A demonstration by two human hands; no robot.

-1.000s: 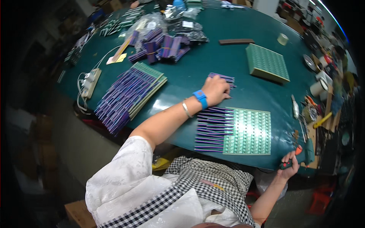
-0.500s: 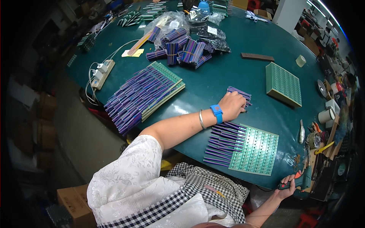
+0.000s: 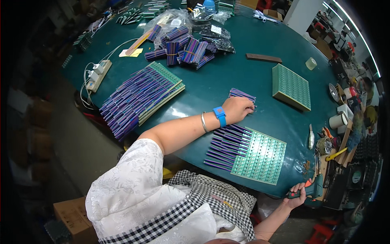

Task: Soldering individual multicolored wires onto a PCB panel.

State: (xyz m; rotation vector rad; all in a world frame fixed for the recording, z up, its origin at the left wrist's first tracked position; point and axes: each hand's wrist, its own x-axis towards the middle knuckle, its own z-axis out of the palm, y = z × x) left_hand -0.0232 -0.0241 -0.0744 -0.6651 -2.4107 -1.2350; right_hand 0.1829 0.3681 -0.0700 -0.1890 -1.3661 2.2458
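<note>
My left hand (image 3: pixel 237 110), with a blue watch and a bangle on its wrist, rests over a small pile of purple-and-blue wires (image 3: pixel 242 93). Its fingers are pinched at the pile's right end; the fingertips partly hide what they grip. Nearer me lies a green circuit board panel (image 3: pixel 262 156), with rows of similar wires (image 3: pixel 225 148) sticking out over its left side. Low at the right, my right hand (image 3: pixel 297 197) is wrapped round the grip of a green soldering gun (image 3: pixel 313 188) with an orange trigger, at the table's edge.
Left stands a stack of panels covered in wires (image 3: pixel 138 95), beside a power strip (image 3: pixel 99 76). Banded wire bundles (image 3: pixel 191 52) lie farther back. At right are a panel stack (image 3: pixel 291 87), a dark bar (image 3: pixel 263 58), a tape roll (image 3: pixel 311 64), a white mug (image 3: pixel 338 120) and tools.
The whole view has shifted, so the table appears farther left. My left fingertips have moved slightly away from the panel, in over the wire pile. My right hand keeps its hold on the soldering gun.
</note>
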